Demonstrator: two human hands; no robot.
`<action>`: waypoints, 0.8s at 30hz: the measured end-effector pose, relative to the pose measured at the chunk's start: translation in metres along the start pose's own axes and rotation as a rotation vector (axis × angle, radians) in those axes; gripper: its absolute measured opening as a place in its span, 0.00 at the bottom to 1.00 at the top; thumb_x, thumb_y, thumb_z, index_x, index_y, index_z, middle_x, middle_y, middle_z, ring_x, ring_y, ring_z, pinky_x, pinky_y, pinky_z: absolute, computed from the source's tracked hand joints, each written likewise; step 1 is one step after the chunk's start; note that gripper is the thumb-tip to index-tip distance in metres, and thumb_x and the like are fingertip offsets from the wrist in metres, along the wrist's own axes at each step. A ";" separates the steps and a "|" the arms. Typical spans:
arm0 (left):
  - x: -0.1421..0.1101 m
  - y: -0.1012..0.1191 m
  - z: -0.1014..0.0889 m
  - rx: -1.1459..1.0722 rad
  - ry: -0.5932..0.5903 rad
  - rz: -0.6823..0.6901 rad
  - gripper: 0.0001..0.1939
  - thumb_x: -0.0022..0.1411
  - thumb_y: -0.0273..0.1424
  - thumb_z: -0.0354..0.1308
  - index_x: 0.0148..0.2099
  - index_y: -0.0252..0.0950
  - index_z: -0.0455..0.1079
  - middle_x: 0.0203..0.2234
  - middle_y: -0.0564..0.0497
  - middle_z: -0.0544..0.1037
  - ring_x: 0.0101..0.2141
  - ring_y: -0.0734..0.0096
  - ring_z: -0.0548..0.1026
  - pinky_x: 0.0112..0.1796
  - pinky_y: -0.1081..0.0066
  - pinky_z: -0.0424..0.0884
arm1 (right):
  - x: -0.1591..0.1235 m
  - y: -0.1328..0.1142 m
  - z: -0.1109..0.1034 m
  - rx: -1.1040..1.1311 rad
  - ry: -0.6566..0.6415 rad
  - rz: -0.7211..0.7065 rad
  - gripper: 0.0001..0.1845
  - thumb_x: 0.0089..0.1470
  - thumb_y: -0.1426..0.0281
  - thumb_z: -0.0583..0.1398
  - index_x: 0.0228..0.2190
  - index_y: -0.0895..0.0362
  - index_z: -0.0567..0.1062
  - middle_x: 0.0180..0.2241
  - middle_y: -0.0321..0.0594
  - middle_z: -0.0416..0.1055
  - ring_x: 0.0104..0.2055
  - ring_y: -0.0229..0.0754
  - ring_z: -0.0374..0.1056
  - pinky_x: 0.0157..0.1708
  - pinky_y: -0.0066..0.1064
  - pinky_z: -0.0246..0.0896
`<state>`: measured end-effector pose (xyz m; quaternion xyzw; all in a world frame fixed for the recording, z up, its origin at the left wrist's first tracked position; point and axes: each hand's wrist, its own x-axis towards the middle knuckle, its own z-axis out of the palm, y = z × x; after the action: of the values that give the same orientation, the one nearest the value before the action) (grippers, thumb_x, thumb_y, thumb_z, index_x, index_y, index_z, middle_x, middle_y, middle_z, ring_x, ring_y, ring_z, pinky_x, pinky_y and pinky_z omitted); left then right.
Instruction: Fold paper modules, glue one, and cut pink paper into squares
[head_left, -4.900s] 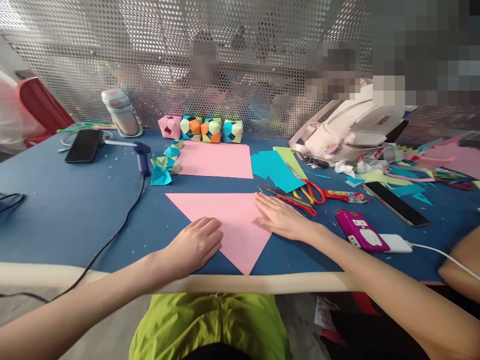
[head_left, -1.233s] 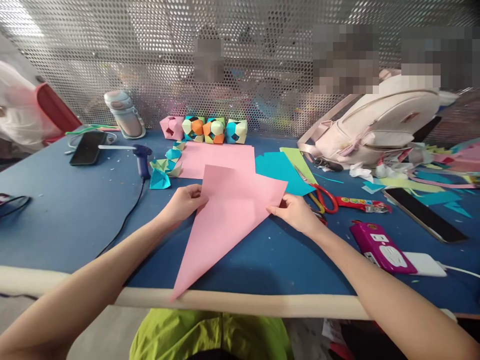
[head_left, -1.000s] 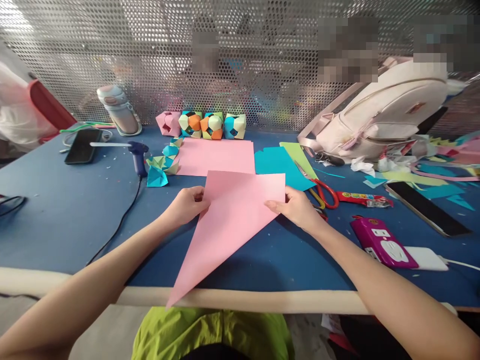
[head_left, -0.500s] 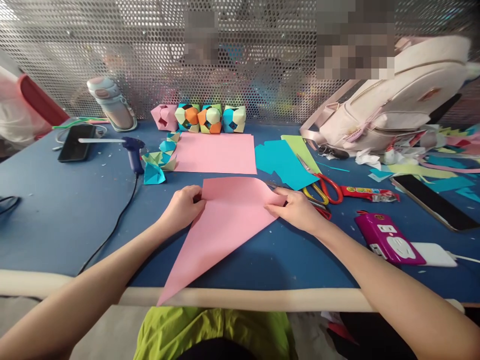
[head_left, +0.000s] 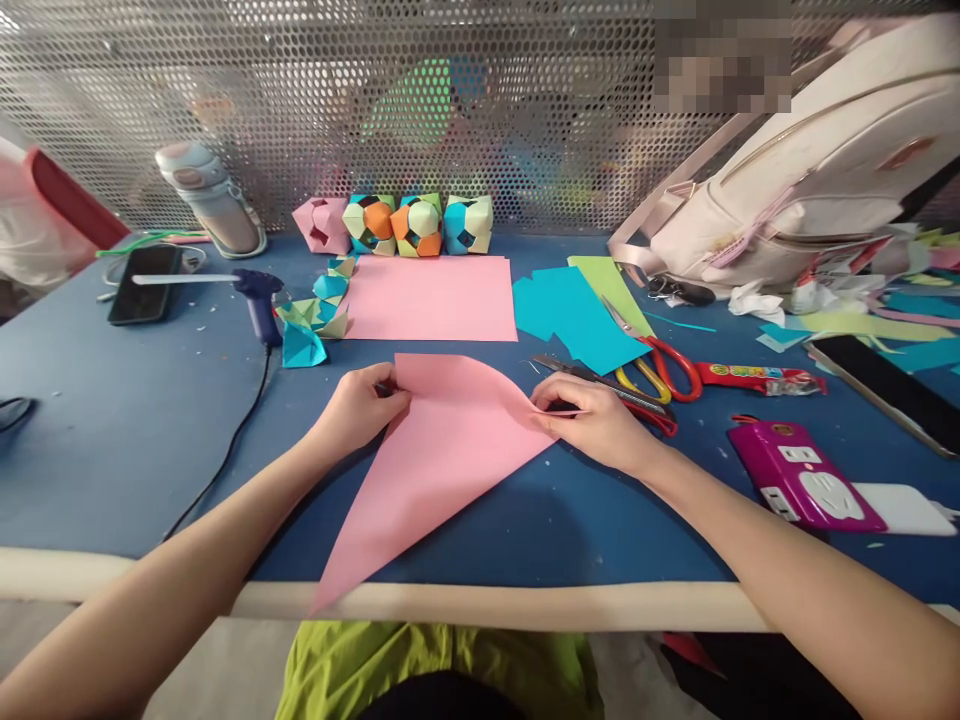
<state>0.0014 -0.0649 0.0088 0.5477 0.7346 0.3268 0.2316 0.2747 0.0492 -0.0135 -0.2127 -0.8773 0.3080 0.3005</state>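
Pink folded paper (head_left: 442, 450) lies between left hand (head_left: 360, 408) and right hand (head_left: 592, 420), both pinching its corners.

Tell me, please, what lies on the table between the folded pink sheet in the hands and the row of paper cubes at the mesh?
In the head view, a flat pink sheet lies between the folded pink sheet and the paper cubes.

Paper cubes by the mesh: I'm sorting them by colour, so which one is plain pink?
The leftmost paper cube in the row: it is pink all over, while the other three cubes mix teal, orange and pale green.
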 end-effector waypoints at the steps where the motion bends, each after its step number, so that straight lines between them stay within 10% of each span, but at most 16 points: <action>1: 0.000 -0.001 -0.001 0.000 -0.016 0.003 0.09 0.49 0.30 0.53 0.32 0.34 0.72 0.23 0.53 0.74 0.24 0.71 0.70 0.26 0.73 0.63 | 0.000 0.000 -0.001 0.015 -0.007 -0.039 0.06 0.52 0.76 0.59 0.25 0.55 0.68 0.32 0.40 0.73 0.35 0.41 0.70 0.34 0.33 0.66; 11: 0.000 -0.013 -0.011 0.047 -0.108 0.234 0.05 0.52 0.28 0.52 0.29 0.36 0.69 0.30 0.49 0.74 0.31 0.68 0.70 0.33 0.70 0.66 | -0.007 0.001 -0.007 -0.007 -0.225 -0.316 0.08 0.62 0.74 0.52 0.34 0.55 0.70 0.48 0.50 0.73 0.50 0.42 0.70 0.46 0.38 0.70; 24: -0.004 -0.003 -0.026 0.281 -0.220 0.369 0.14 0.57 0.22 0.44 0.35 0.36 0.71 0.35 0.48 0.77 0.39 0.67 0.73 0.41 0.68 0.67 | -0.004 -0.016 -0.011 -0.337 -0.249 -0.606 0.13 0.60 0.81 0.52 0.42 0.63 0.73 0.46 0.53 0.74 0.51 0.49 0.70 0.45 0.43 0.72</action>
<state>-0.0176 -0.0750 0.0243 0.7315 0.6308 0.1969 0.1683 0.2819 0.0401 0.0030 0.0494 -0.9687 0.0798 0.2298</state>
